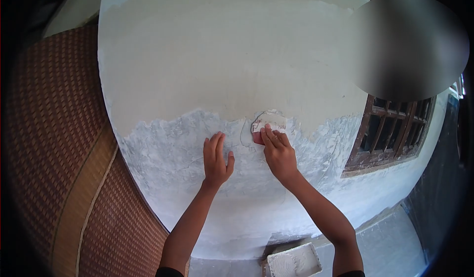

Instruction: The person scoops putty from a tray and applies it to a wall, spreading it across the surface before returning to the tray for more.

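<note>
My right hand point(277, 154) grips a small reddish scraper point(257, 137) smeared with pale plaster and presses it against the wall point(217, 69). The scraper lies at the ragged border between the smooth beige coat above and the rough grey-white patch point(173, 148) below. To its left, my left hand point(216, 159) rests on the grey-white patch with its fingers stretched out and the thumb apart, holding nothing. A thin raised line of plaster shows between the two hands.
A white tray point(316, 258) of wet plaster stands low at the bottom centre. Woven brown matting point(54, 109) covers the left side. A dark wooden window point(390, 131) is at the right. A blurred round area hides the upper right.
</note>
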The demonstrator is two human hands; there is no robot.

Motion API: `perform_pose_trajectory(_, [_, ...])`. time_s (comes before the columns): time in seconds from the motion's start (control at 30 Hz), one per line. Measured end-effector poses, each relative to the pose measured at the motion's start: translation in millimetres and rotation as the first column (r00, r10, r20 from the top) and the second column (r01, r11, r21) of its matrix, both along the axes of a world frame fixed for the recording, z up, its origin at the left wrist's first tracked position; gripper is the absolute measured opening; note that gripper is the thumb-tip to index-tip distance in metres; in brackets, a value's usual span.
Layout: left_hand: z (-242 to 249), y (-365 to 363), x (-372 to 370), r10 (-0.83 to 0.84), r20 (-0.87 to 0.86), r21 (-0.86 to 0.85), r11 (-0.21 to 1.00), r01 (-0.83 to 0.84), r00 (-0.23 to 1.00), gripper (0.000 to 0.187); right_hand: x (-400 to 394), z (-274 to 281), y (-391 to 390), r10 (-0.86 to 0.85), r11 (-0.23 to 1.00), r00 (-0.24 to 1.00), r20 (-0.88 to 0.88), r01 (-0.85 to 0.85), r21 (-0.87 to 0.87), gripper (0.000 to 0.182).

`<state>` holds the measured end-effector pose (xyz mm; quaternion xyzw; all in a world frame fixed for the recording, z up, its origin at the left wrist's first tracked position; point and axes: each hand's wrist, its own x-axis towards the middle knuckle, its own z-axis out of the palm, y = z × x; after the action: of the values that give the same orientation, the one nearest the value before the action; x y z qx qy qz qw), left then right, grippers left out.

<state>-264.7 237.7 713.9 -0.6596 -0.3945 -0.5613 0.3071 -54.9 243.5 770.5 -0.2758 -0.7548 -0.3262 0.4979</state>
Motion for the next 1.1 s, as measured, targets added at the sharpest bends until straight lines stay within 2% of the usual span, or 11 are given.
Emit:
perform_pose_trajectory(0.03, [0.7,4.4,-1.1,-0.013,-0.001,-0.008,1.000,0.013,1.000,0.056,-1.6,1.1,1.0,-0.067,0.998,0.996,0.057,0.067,0.004,0.045])
perform_pose_trajectory(0.07, [0.5,8.0,-2.1,0.040,-0.019,0.014,0.999,-0.040,0.999,0.055,-2.9,0.7,1.4,-0.133,0.991,0.984,0.115,0.133,0.010,0.047])
perform_pose_trajectory(0.17, [-4.3,16.6,-4.0,0.117,-0.048,0.052,0.992,-0.114,0.992,0.056,-3.8,-0.6,2.5,-0.226,0.974,0.956,0.186,0.223,0.037,0.049])
perform_pose_trajectory(0.3, [-4.1,19.4,-2.0,0.169,-0.063,0.088,0.983,-0.163,0.984,0.056,4.7,-4.8,10.9,-0.258,0.966,0.940,0.223,0.247,0.074,0.056])
perform_pose_trajectory(0.63, [-2.5,21.7,5.1,0.139,-0.048,0.102,0.986,-0.133,0.989,0.057,21.8,-28.6,9.4,-0.197,0.980,0.932,0.305,0.200,0.021,0.050])
perform_pose_trajectory(0.77, [1.0,18.0,8.8,0.112,-0.038,0.058,0.992,-0.110,0.993,0.058,21.8,-30.2,-1.5,-0.199,0.978,0.929,0.311,0.210,-0.002,0.047])
perform_pose_trajectory(0.9, [6.9,12.1,8.5,0.104,-0.030,0.034,0.994,-0.103,0.994,0.057,34.1,-54.4,-6.6,-0.180,0.973,0.914,0.362,0.219,-0.069,0.046])
perform_pose_trajectory(0.97, [12.9,9.9,6.2,0.108,-0.034,0.032,0.994,-0.107,0.994,0.057,41.5,-69.4,-6.2,-0.092,0.975,0.921,0.380,0.160,-0.152,0.045])
perform_pose_trajectory(1.1, [14.7,11.6,3.2,0.137,-0.049,0.033,0.990,-0.136,0.989,0.056,47.8,-67.2,-22.8,-0.067,0.985,0.934,0.350,0.117,-0.124,0.042])
